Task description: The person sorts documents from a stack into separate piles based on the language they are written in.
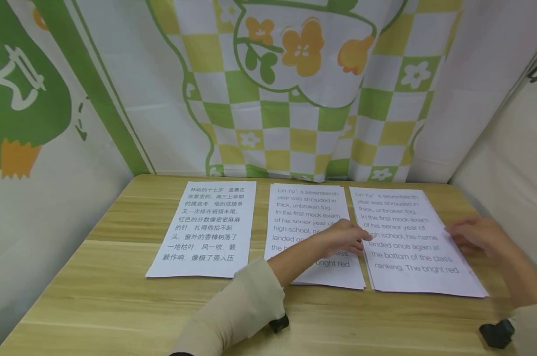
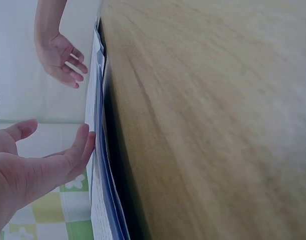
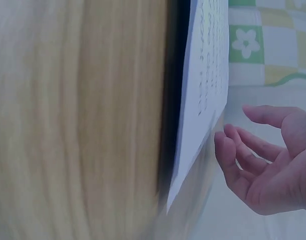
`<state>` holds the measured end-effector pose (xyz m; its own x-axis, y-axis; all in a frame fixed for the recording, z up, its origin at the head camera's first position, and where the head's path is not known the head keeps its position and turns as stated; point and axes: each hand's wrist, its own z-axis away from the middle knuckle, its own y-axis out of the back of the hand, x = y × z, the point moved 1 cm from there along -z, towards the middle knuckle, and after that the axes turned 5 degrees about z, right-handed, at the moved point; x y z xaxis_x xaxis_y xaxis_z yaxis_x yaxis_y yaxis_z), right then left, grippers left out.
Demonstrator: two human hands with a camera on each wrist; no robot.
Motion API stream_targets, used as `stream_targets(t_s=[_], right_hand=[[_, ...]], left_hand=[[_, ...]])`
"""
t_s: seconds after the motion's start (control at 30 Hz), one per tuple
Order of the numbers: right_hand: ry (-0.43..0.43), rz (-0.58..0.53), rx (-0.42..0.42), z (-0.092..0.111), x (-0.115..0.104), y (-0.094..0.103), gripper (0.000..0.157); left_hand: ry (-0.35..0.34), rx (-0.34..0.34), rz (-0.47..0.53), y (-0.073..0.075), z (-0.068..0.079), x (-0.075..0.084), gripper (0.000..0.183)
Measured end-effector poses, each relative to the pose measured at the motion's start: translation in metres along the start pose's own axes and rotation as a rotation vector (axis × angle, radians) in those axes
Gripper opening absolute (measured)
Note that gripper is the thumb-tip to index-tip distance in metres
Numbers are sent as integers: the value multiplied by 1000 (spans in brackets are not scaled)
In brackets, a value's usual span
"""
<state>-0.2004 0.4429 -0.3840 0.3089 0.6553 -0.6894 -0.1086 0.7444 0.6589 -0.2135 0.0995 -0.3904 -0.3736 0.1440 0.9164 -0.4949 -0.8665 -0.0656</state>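
Note:
On the table, the right-hand paper stack [image 1: 411, 247] lies with large printed English text facing up. My left hand [image 1: 346, 237] reaches over the middle paper stack [image 1: 306, 198], its fingertips at the left edge of the right-hand stack. In the left wrist view, the left hand [image 2: 42, 170] has its thumb apart and fingertips right at the sheets. Beside the right edge of the same stack is my right hand [image 1: 477, 237], slightly blurred. The right wrist view shows the right hand [image 3: 273, 160] with loosely bent fingers and nothing between them, just off the paper [image 3: 203, 95].
To the left lies a sheet with Chinese text [image 1: 206, 230]. All the papers rest on a wooden table [image 1: 117, 306]. A checkered, flowered curtain [image 1: 295, 118] hangs behind the table's far edge, and pale fabric walls [image 1: 517, 148] stand at both sides.

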Motion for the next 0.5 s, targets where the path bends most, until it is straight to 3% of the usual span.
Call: stream_targets(t_s=[0.13, 0.3, 0.4, 0.5], right_hand=[[108, 97, 71, 1, -17, -13, 54], [210, 141, 75, 8, -53, -40, 49], [270, 101, 33, 10, -71, -59, 45], [296, -12, -59, 11, -84, -77, 43]], left_hand=[[-32, -14, -40, 7, 5, -1, 33], [-78, -26, -94, 23, 16, 3, 44], [-97, -11, -121, 38, 23, 3, 48], [-100, 22, -132, 53, 29, 1, 50]])
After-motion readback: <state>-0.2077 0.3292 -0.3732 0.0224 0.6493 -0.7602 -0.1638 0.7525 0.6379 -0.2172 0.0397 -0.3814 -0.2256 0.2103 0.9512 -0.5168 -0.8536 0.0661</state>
